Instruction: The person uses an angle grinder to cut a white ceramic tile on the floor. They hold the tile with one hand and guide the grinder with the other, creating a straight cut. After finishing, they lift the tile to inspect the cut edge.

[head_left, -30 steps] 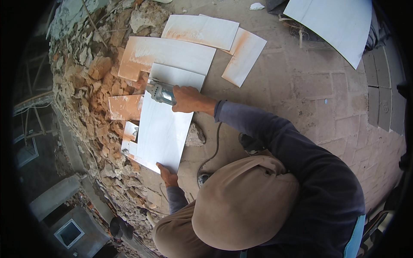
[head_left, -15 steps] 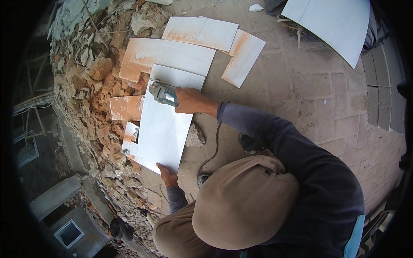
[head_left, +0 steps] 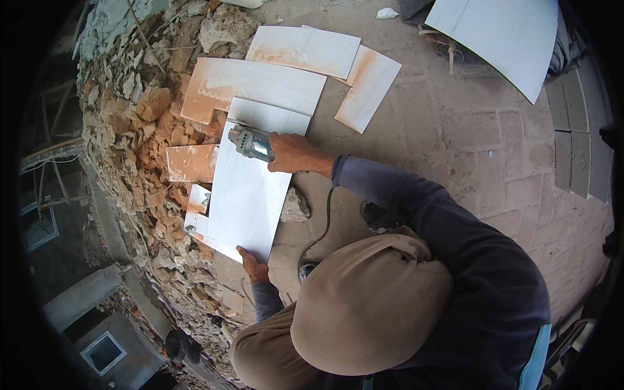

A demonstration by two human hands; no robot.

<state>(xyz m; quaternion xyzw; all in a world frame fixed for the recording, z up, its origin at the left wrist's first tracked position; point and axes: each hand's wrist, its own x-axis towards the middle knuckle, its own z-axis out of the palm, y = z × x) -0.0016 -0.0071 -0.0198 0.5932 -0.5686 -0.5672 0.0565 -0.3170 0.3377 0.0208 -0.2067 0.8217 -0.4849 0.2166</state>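
- White panel: on the ground before me, its far end overlapping a stained panel.
- 6 o'clock on the white panel: my left hand grips the near edge, thumb on top; fingers beneath hidden.
- 12 to 1 o'clock: my right hand is clenched round a grinder; disc contact unconfirmed.
- Judged step: cutting across the far end. Next move calls for a steady left-hand hold and one straight, level pass.
- Far, 2 o'clock: white sheet.
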